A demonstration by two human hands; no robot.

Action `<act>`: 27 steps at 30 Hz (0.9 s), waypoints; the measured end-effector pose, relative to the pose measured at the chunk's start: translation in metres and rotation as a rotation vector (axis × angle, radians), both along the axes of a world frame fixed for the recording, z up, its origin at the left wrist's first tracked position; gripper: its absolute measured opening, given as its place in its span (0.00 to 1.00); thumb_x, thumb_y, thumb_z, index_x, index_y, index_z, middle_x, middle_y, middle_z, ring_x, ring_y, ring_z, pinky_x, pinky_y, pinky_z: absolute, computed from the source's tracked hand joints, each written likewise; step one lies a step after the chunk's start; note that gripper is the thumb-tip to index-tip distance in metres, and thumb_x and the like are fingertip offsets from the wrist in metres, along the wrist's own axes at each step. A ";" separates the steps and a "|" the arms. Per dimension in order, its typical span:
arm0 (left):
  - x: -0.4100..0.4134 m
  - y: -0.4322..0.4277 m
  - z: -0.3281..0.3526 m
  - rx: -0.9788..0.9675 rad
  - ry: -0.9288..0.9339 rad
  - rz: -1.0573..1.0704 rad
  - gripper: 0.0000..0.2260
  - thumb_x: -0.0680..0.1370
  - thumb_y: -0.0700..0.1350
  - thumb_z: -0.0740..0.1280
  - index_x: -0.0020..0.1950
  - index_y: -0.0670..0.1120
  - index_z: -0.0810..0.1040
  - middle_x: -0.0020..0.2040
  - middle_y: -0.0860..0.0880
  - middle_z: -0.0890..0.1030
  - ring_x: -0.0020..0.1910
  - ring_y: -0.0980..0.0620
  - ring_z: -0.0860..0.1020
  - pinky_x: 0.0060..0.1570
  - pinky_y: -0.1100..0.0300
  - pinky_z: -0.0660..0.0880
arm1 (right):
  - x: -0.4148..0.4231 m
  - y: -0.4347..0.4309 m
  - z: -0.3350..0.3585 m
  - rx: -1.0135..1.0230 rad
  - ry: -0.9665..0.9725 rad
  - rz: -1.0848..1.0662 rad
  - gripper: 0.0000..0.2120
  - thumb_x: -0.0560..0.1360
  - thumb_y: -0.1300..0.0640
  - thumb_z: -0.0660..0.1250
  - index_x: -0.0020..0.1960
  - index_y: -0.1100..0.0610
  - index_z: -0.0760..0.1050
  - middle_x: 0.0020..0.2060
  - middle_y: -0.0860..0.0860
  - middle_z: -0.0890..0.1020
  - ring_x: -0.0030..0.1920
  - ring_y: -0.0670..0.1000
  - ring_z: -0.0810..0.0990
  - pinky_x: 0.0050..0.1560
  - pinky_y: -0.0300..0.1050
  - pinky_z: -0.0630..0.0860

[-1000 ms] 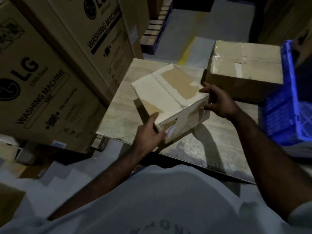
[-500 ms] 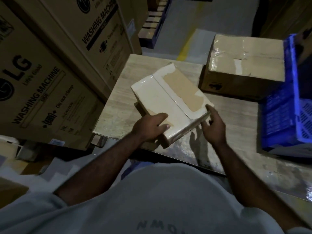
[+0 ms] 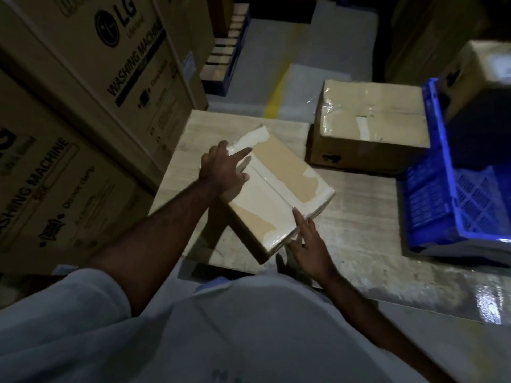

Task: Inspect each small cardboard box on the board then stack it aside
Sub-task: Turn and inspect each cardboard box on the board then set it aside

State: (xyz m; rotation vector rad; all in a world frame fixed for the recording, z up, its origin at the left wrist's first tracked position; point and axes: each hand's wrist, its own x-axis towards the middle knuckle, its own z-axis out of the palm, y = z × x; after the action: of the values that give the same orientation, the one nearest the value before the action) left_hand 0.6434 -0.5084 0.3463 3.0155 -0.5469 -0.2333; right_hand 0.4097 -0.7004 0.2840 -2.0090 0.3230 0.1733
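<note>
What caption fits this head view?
Left hand and right hand touch a taped small cardboard box on the board, near a larger box and blue crate.

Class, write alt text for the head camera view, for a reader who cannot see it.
A person's left hand lies flat on a small pale box at the near edge of a wooden board, the right hand touching its near side. A brown taped box sits farther back, a blue crate to the right, washing-machine cartons to the left.

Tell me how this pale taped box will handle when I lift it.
Probably stiff: the pale box shows crisp edges under your left hand. Its glossy tape looks slippery, so grip the sides. Broad and low, it seems unlikely to roll.
</note>
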 end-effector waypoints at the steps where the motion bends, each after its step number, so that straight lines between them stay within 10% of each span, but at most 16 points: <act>1: 0.006 0.000 0.000 0.029 0.037 -0.001 0.35 0.74 0.64 0.72 0.79 0.67 0.62 0.75 0.42 0.65 0.70 0.39 0.68 0.69 0.44 0.65 | 0.001 0.003 0.000 -0.007 0.013 -0.019 0.36 0.83 0.60 0.67 0.83 0.40 0.54 0.83 0.53 0.59 0.79 0.52 0.65 0.68 0.36 0.68; 6: 0.022 0.006 -0.012 0.083 0.285 0.002 0.34 0.76 0.73 0.61 0.80 0.71 0.52 0.81 0.40 0.55 0.74 0.34 0.62 0.73 0.37 0.58 | 0.005 0.023 0.005 -0.017 0.097 -0.094 0.36 0.84 0.57 0.64 0.84 0.40 0.49 0.84 0.51 0.55 0.78 0.55 0.67 0.76 0.51 0.67; 12: 0.019 0.013 0.008 0.106 0.318 -0.023 0.35 0.78 0.70 0.64 0.81 0.65 0.55 0.74 0.36 0.64 0.69 0.33 0.68 0.69 0.42 0.64 | 0.024 0.024 0.013 -0.008 0.200 -0.144 0.38 0.81 0.56 0.60 0.85 0.40 0.47 0.85 0.53 0.49 0.76 0.58 0.68 0.67 0.43 0.67; 16: 0.007 0.031 0.007 0.095 0.445 -0.053 0.38 0.78 0.68 0.66 0.83 0.63 0.53 0.79 0.39 0.66 0.75 0.35 0.68 0.69 0.43 0.70 | 0.033 -0.002 0.023 -0.020 0.160 -0.298 0.33 0.81 0.61 0.62 0.84 0.48 0.58 0.81 0.45 0.59 0.84 0.56 0.51 0.79 0.49 0.57; 19: -0.021 0.038 -0.008 0.026 0.484 -0.008 0.38 0.78 0.70 0.64 0.83 0.66 0.48 0.78 0.36 0.64 0.73 0.32 0.68 0.67 0.45 0.71 | 0.027 -0.013 0.027 -0.034 0.138 -0.390 0.33 0.80 0.62 0.66 0.82 0.46 0.64 0.80 0.45 0.65 0.83 0.55 0.57 0.80 0.60 0.61; 27: -0.070 0.042 -0.020 -0.197 0.529 0.177 0.35 0.79 0.70 0.61 0.82 0.69 0.47 0.75 0.35 0.65 0.69 0.32 0.72 0.66 0.47 0.71 | 0.024 -0.006 0.038 0.012 0.111 -0.422 0.32 0.79 0.61 0.68 0.81 0.47 0.66 0.77 0.44 0.70 0.75 0.42 0.70 0.75 0.40 0.66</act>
State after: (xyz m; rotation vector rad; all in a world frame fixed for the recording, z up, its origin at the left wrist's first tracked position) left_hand 0.5734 -0.4667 0.3267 2.6281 -0.2341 -0.8696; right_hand 0.4341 -0.7060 0.3215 -1.8760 0.8038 0.0202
